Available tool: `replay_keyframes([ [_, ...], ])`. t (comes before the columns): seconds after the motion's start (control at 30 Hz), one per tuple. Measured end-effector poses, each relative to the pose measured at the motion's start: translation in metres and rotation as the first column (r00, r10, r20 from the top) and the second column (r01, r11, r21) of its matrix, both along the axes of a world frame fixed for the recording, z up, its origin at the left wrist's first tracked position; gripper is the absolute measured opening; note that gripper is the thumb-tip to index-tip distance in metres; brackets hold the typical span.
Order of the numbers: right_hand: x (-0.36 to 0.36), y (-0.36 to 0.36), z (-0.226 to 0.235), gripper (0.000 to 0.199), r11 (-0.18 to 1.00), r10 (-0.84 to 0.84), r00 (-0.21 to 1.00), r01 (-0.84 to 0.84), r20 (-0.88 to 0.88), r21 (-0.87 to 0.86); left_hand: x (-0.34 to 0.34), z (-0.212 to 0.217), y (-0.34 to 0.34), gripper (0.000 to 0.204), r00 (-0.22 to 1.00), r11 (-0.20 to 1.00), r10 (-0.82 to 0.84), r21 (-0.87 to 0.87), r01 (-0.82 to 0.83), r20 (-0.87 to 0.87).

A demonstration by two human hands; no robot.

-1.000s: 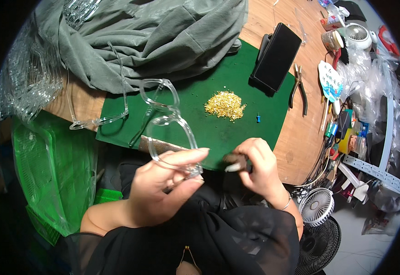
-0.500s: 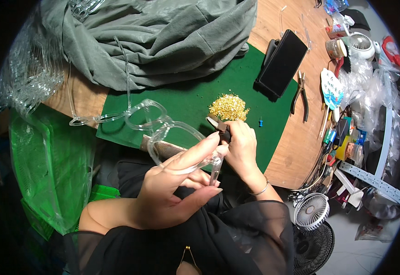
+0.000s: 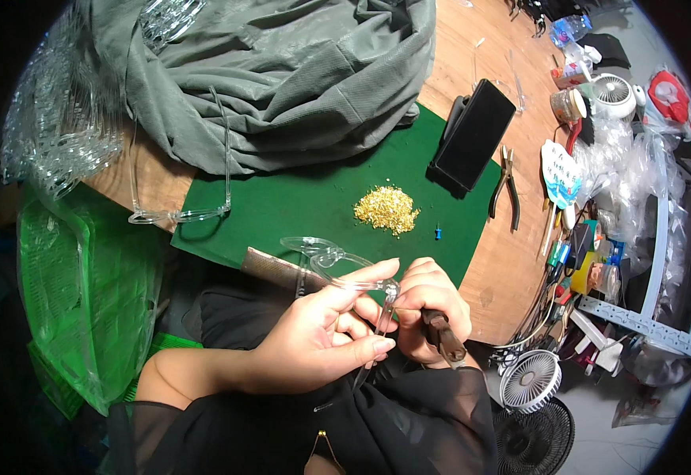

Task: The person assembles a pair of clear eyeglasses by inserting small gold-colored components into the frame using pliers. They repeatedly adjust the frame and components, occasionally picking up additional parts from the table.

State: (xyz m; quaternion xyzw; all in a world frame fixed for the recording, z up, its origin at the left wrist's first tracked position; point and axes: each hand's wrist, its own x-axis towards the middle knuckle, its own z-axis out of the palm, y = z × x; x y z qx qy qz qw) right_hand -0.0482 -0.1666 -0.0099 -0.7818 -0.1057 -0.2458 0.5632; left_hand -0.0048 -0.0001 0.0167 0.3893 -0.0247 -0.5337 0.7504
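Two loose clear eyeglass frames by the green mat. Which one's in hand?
The clear eyeglass frame in the left hand; the other frame lies unheld, temples spread, at the left end of the green mat.

Dark characters [image 3: 559, 168] on white-and-blue paddle-shaped card [image 3: 563, 190]; wording perhaps too small to read surely.

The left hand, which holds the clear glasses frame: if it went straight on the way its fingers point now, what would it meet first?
Most likely the right hand, which is just ahead of the left hand in this view, though the exact gap in depth is unclear.
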Motion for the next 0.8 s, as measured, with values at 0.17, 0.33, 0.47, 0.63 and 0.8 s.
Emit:
replay_keyframes([
  [0.17,-0.003,-0.003,-0.005,0.015,0.999,0.025,0.998,-0.027,0.06,0.028,0.002,-0.002,0.004,0.071,0.999,0.998,-0.039,-0.05,0.04,0.006],
  [0.33,-0.004,-0.004,-0.005,0.015,0.993,0.083,0.996,-0.084,0.019,0.082,0.003,-0.003,0.006,0.072,0.998,0.995,-0.06,-0.08,0.061,0.009],
  [0.47,-0.006,-0.004,-0.004,0.016,0.981,0.115,0.992,-0.106,-0.05,0.163,0.003,-0.006,0.007,0.072,0.995,0.991,-0.082,-0.098,0.088,0.063],
  [0.63,-0.002,-0.008,0.004,0.016,0.983,0.162,0.985,-0.157,-0.056,0.09,-0.002,-0.01,0.008,0.073,0.992,0.993,-0.084,-0.07,0.09,0.095],
  [0.8,-0.003,-0.012,0.01,0.017,0.985,0.173,0.983,-0.172,-0.069,0.015,-0.002,-0.009,0.007,0.074,0.99,0.99,-0.104,-0.081,0.112,0.097],
])
